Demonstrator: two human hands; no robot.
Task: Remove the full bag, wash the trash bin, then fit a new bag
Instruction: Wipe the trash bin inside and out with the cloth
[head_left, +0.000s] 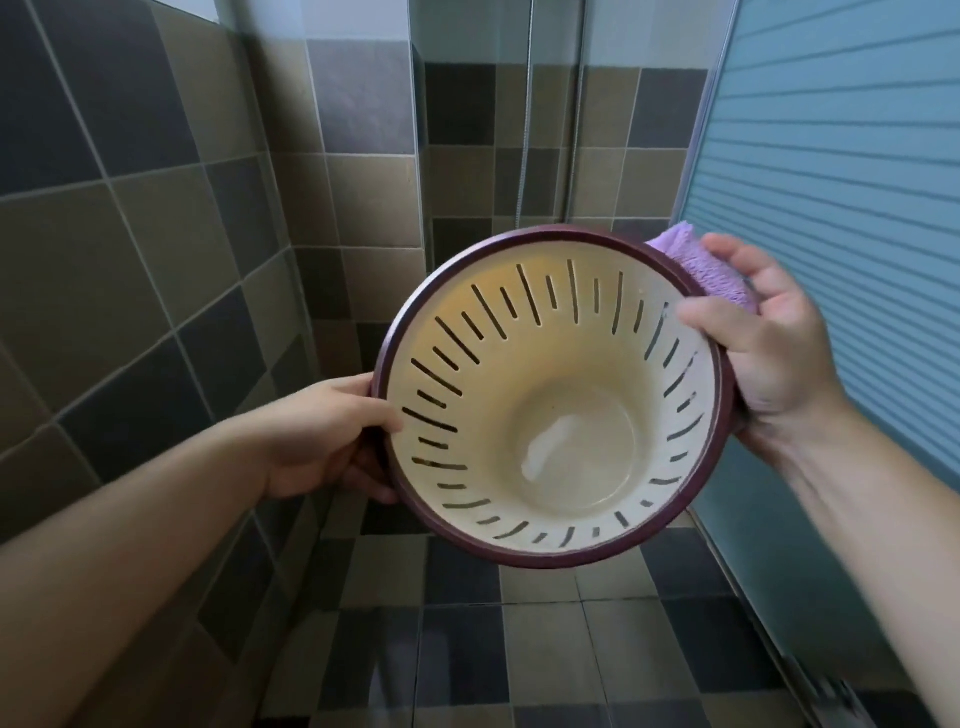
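Evidently mid-wash: the slotted trash bin (550, 400) is held in the air over the tiled shower floor (519, 649), mouth tilted toward the person, apparently for inspection. Left hand (332, 436) grips the rim, fingers curled round it. Right hand (769, 338) clamps rim and purple cloth (701, 265) together.

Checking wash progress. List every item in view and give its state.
trash bin: no bag, held up, tilted, opening toward the camera.
purple cloth: pressed against the bin's outer rim.
left hand: grips the bin's rim.
right hand: holds cloth and rim, thumb inside.
shower door: cannot tell.
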